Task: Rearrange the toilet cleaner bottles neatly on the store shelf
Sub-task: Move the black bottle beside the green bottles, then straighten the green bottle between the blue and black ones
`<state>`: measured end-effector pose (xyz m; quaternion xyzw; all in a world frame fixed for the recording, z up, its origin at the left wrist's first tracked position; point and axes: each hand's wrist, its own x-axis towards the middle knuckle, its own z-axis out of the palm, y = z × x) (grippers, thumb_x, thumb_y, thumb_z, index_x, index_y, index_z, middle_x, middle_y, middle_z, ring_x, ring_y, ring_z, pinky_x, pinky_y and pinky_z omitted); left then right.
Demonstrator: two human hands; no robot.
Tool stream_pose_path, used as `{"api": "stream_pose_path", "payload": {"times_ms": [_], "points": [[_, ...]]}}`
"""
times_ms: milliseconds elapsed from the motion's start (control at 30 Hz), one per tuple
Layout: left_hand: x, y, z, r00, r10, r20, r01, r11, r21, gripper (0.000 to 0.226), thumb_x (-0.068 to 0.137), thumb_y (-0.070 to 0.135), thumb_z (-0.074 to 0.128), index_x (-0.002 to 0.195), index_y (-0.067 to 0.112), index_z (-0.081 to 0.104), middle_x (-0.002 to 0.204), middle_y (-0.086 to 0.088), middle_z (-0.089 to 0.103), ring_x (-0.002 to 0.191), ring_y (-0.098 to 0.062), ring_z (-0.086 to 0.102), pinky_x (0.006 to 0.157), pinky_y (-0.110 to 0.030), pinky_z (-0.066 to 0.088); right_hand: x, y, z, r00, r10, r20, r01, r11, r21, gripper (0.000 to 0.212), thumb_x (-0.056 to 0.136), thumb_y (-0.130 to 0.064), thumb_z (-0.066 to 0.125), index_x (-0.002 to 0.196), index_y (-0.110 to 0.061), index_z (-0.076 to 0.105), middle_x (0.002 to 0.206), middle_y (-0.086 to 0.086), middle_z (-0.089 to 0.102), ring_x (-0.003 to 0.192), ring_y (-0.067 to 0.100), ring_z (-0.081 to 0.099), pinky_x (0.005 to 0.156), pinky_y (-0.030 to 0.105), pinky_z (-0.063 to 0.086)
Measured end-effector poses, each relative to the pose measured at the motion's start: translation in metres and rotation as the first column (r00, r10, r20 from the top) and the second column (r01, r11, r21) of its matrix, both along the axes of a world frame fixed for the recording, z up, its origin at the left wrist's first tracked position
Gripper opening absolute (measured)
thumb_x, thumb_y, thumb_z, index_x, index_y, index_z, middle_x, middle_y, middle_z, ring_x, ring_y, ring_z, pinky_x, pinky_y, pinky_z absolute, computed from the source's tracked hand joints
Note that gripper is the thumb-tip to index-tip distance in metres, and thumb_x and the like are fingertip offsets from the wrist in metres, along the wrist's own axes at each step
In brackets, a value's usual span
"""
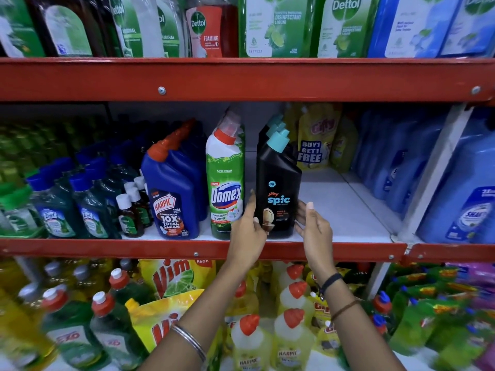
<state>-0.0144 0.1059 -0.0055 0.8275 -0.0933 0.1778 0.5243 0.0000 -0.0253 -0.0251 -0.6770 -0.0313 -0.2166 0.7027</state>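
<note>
On the middle shelf (345, 210) stands a black Spic toilet cleaner bottle (278, 183) with a teal cap, upright at the front edge, with more black bottles lined up behind it. To its left are a green-and-white Domex bottle (226, 180) and a blue Harpic bottle (171, 191), each heading a row. My left hand (247, 228) is at the black bottle's lower left side, fingers apart. My right hand (313, 223) is flat at its lower right side. Both hands flank the bottle; a firm grip is not visible.
Bare white shelf lies right of the black bottle, with yellow refill pouches (318, 137) behind and large blue bottles (401, 162) further right. Small dark bottles (131, 210) and green bottles stand left. Red shelf rails (187, 79) run above and below; dish-liquid bottles fill the lower shelf.
</note>
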Motion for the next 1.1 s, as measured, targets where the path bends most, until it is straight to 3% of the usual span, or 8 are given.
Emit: {"api": "stream_pose_path", "payload": {"times_ms": [367,467,533,667,833,900,1000,1100], "points": [[0.001,-0.001,-0.002,1.000,0.003,-0.005,-0.003,1.000,-0.030,0.069,0.088,-0.004,0.044,0.146,0.025,0.021,0.138,-0.006,0.050,0.117,-0.008,0.047,0.096,-0.020,0.043,-0.002,0.001,-0.002,0.999,-0.044,-0.003,0.044,0.996,-0.072,0.028,0.091,-0.055,0.036,0.096,-0.052,0.063,0.097,-0.020,0.068,0.101,0.005,0.062,0.091,0.033,0.051],[-0.007,0.003,-0.009,0.993,0.065,0.099,-0.057,0.995,-0.085,0.052,0.092,0.002,0.042,0.139,0.023,0.036,0.132,-0.004,0.056,0.121,-0.010,0.051,0.096,-0.018,0.045,-0.016,0.014,-0.001,0.985,-0.157,0.077,0.162,0.984,-0.072,0.034,0.094,-0.046,0.038,0.118,-0.032,0.057,0.121,-0.005,0.061,0.111,0.000,0.053,0.096,0.015,0.042],[-0.015,0.009,-0.014,0.966,0.128,0.224,-0.106,0.989,-0.107,0.038,0.094,0.006,0.040,0.128,0.021,0.048,0.120,-0.002,0.063,0.111,-0.006,0.057,0.090,-0.017,0.048,-0.030,0.030,0.001,0.954,-0.206,0.220,0.213,0.977,-0.011,0.032,0.094,-0.039,0.039,0.115,-0.025,0.057,0.118,-0.007,0.058,0.110,-0.004,0.052,0.091,0.011,0.040],[-0.020,0.027,-0.024,0.875,0.273,0.399,-0.232,0.961,-0.147,0.027,0.095,0.013,0.040,0.119,0.016,0.052,0.118,-0.004,0.053,0.113,-0.009,0.047,0.095,-0.016,0.041,-0.038,0.071,0.000,0.960,0.082,0.266,-0.062,0.995,-0.082,0.043,0.091,-0.053,0.034,0.123,-0.031,0.053,0.129,-0.008,0.055,0.124,0.006,0.049,0.103,0.024,0.040],[-0.012,0.053,-0.017,0.941,0.270,0.203,-0.227,0.950,-0.213,0.045,0.098,0.030,0.033,0.142,0.022,0.028,0.133,0.005,0.030,0.110,0.017,0.034,0.083,0.007,0.026,-0.018,0.105,-0.004,0.970,0.238,0.041,-0.234,0.969,-0.081,0.072,0.075,-0.080,0.024,0.137,-0.043,0.027,0.151,-0.010,0.034,0.137,0.000,0.032,0.117,0.035,0.028],[-0.007,0.063,-0.015,0.968,0.214,0.128,-0.190,0.965,-0.179,0.050,0.097,0.039,0.026,0.145,0.026,0.022,0.136,0.008,0.032,0.115,0.008,0.034,0.089,0.001,0.026,-0.011,0.110,-0.007,0.972,0.236,0.011,-0.235,0.970,-0.054,0.087,0.069,-0.086,0.023,0.142,-0.036,0.026,0.151,-0.007,0.035,0.135,0.000,0.034,0.116,0.032,0.029],[-0.001,0.073,-0.016,0.988,0.130,0.082,-0.116,0.981,-0.158,0.057,0.093,0.050,0.020,0.145,0.026,0.024,0.147,0.002,0.038,0.131,-0.008,0.035,0.108,-0.027,0.032,-0.006,0.114,-0.008,0.975,0.218,0.038,-0.218,0.976,-0.001,0.085,0.069,-0.086,0.026,0.136,-0.035,0.037,0.140,-0.004,0.050,0.125,0.000,0.047,0.106,0.024,0.038],[0.001,0.077,-0.016,0.994,0.094,0.061,-0.085,0.987,-0.136,0.059,0.092,0.053,0.020,0.144,0.028,0.024,0.145,0.000,0.040,0.125,-0.005,0.036,0.104,-0.027,0.031,-0.006,0.117,-0.008,0.985,0.162,0.066,-0.163,0.986,0.015,0.067,0.078,-0.076,0.025,0.128,-0.036,0.044,0.129,-0.005,0.057,0.118,-0.001,0.053,0.096,0.016,0.042]]}}
